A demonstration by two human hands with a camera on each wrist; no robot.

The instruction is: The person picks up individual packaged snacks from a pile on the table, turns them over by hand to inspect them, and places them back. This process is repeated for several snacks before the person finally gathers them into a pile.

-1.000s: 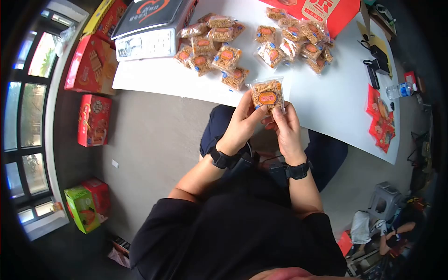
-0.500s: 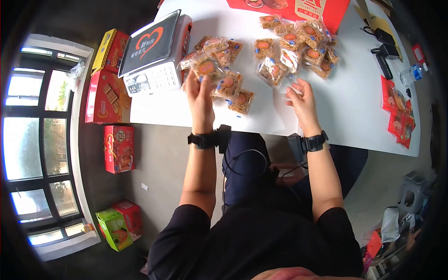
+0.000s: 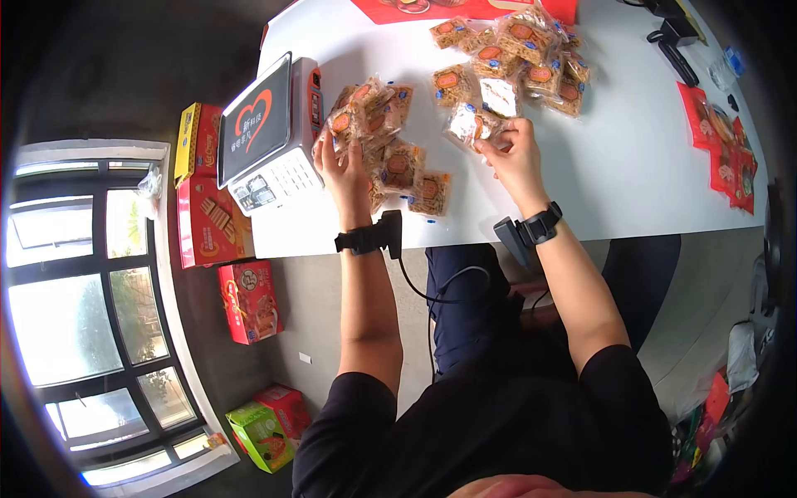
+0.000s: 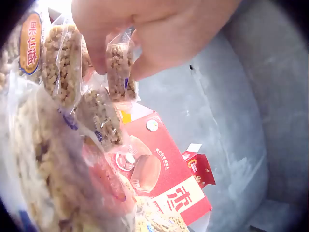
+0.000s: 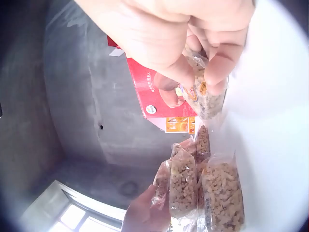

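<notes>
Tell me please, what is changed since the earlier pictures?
The left hand carried the snack packet forward and left to the left pile, still gripping it. The right hand let go of it and now pinches another packet at the right pile. The scale stays beside the left pile.

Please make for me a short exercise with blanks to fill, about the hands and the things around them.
The left hand pinches a packet in the pile beside the ____.
The right hand pinches another packet, and both wrist straps are ____ in colour.
The shape printed on the dark plate is a ____.
On the floor, the box touching the lower red box is ____ in colour.

Missing words: scale; black; heart; green.
</notes>
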